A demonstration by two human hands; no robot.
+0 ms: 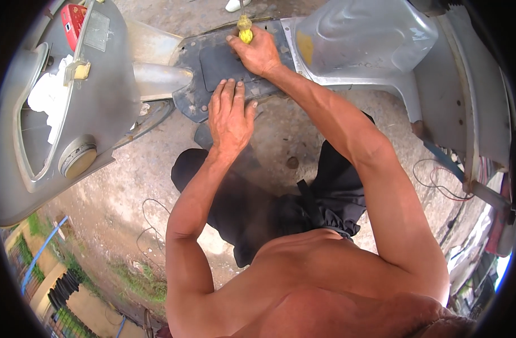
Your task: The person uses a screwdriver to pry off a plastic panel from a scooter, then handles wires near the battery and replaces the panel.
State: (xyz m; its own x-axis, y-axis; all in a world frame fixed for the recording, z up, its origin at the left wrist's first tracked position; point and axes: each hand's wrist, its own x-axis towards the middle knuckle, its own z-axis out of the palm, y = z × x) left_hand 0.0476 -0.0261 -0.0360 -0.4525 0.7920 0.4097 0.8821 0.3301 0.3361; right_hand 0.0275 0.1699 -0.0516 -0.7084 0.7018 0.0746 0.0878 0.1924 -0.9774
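Note:
My right hand (259, 53) is closed round the yellow handle of a screwdriver (245, 32), whose metal shaft points away from me toward the top edge. The hand is over the far side of the black floorboard (219, 63) of a silver scooter body; where the shaft's tip ends is out of view. Nearer to me, my left hand (231, 115) lies with fingers stretched out, their tips on the floorboard's near part, and holds nothing. A flat rectangular panel is set in the middle of the board, with dirt and screw holes around it.
Large silver body panels (103, 73) rise at the left, with a white cloth (48, 100) and a red box-like thing (73, 23) on them. A curved silver panel (370, 39) stands at the right. Thin loose wires (435, 183) hang near the right edge above rough concrete.

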